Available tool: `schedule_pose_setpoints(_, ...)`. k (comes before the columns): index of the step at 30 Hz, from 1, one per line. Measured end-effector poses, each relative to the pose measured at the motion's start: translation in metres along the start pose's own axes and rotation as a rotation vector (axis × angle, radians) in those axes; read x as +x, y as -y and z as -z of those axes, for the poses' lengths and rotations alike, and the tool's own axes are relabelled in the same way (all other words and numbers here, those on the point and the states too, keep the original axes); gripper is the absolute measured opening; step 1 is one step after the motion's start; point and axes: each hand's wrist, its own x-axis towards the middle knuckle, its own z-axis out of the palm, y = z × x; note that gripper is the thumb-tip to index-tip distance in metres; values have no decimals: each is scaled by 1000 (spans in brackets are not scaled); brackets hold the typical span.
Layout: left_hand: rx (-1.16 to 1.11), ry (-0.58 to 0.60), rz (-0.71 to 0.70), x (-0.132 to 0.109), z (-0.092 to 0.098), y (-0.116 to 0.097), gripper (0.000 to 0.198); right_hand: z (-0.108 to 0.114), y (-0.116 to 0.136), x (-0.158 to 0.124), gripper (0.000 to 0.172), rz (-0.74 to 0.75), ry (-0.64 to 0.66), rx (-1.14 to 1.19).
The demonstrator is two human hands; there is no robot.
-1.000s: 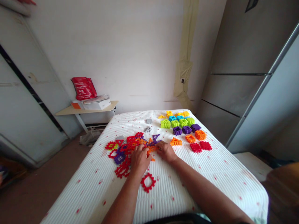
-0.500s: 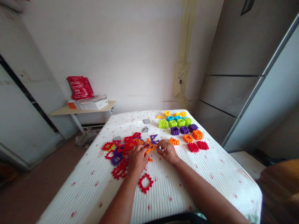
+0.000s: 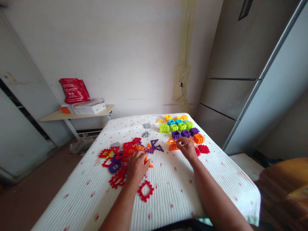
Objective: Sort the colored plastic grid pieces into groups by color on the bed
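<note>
My left hand (image 3: 136,165) lies curled on the right edge of a loose pile of flat red, purple and orange toothed pieces (image 3: 120,154), and a bit of an orange piece (image 3: 148,162) shows at its fingertips. My right hand (image 3: 187,148) is further right, with finger and thumb pinched on a flat orange piece (image 3: 171,141) just above a small orange stack (image 3: 173,148). Beyond it stand sorted stacks: green (image 3: 164,128), purple (image 3: 176,134), orange (image 3: 199,138), red (image 3: 204,149), blue and yellow.
All this lies on a white quilted surface with red dots (image 3: 168,192). A single red frame piece (image 3: 145,191) lies near my left forearm. Two grey pieces (image 3: 146,130) sit mid-table. A side shelf with a red bag (image 3: 74,90) and a white box stands at the left wall.
My right hand has moved away from the left hand to the right, carrying an orange piece to the orange stack. The left hand stays on the pile. The camera has turned slightly right.
</note>
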Motion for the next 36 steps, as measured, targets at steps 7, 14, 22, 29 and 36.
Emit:
schedule_pose_setpoints(7,-38,-23,-16,0,-4,4,18,5,-16,1,13,-37,66,-121)
schedule_pose_setpoints(14,-42,-38,-36,0,-5,6,18,1,-19,0,15,-26,81,-198)
schedule_pose_setpoints(22,-48,-43,-44,1,-6,7,17,-2,-23,-1,16,-22,89,-228)
schedule_pose_setpoints(29,-20,-19,-24,0,-4,4,17,-2,-24,-1,13,-31,106,-225)
schedule_pose_setpoints(36,51,38,42,0,0,0,18,-3,-22,-2,11,-67,118,-221)
